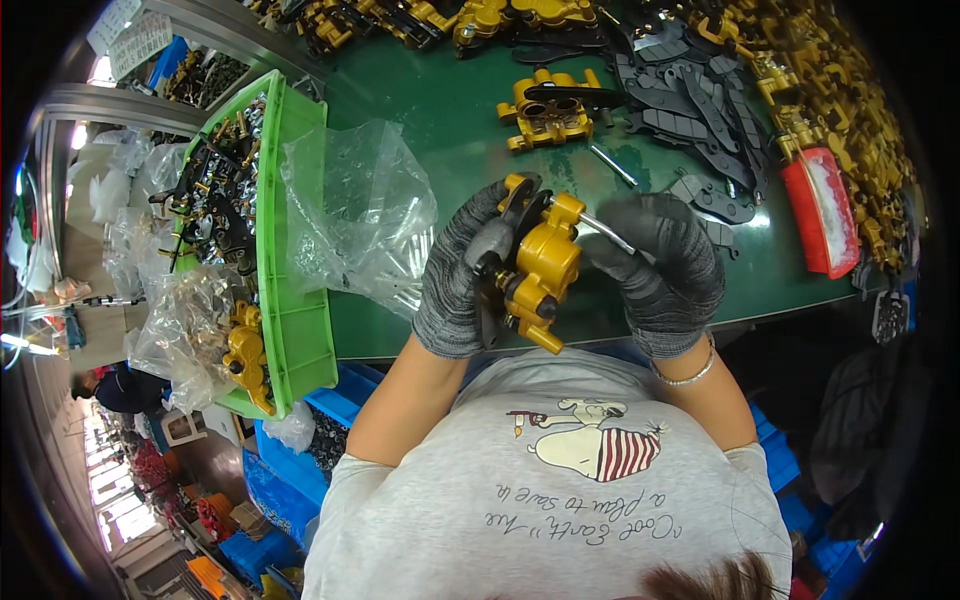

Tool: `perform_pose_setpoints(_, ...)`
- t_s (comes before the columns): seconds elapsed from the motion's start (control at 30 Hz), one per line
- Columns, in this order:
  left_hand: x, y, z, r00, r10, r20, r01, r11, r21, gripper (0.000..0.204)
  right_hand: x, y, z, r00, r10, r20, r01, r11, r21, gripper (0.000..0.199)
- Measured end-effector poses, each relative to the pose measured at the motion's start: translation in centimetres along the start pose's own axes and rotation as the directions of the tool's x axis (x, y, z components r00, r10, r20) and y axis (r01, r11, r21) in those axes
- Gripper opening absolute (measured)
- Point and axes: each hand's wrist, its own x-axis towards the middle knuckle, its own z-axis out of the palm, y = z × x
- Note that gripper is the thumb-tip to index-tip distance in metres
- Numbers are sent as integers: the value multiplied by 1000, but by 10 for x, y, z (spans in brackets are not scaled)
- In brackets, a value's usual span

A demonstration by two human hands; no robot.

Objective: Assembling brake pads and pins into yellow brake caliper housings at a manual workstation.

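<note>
Green table [450,95] is filling the middle, green crate [300,335] sitting at its left. Left hand [455,275] is gripping yellow caliper [548,258] above the table's near edge; right hand [668,282], partly blurred, is holding its fingers narrow around the outer end of silver pin [607,233], firm pinch or not: cannot tell. Pin is slanting out from the caliper's upper lug. Step in hand is looking like seating or drawing the pin; next move is probably calling for straight alignment, caliper staying steady.

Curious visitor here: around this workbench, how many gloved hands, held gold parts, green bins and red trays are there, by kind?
Gloved hands: 2 (left hand, right hand)
Held gold part: 1
Green bin: 1
Red tray: 1
Total: 5
</note>
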Motion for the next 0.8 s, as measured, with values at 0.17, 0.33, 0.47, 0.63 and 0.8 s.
perform_pose_setpoints(0.17,-5,9,10,988,150,-43,-151,988,-40,60,0,-5,-9,977,214,29,-215,962,169,19)
perform_pose_setpoints(0.33,-8,12,17,958,278,-73,-270,957,104,49,2,-7,-12,951,304,60,-308,911,274,21)
perform_pose_setpoints(0.47,-7,13,22,969,210,-129,-193,972,135,49,-2,-5,-3,914,396,82,-398,843,361,21)
perform_pose_setpoints(0.63,-11,8,24,974,195,-118,-174,971,166,49,-2,-4,0,960,272,72,-281,930,236,21)
perform_pose_setpoints(0.8,-13,14,27,978,192,-84,-170,961,219,49,7,-7,-14,945,-227,235,284,925,-253,24)
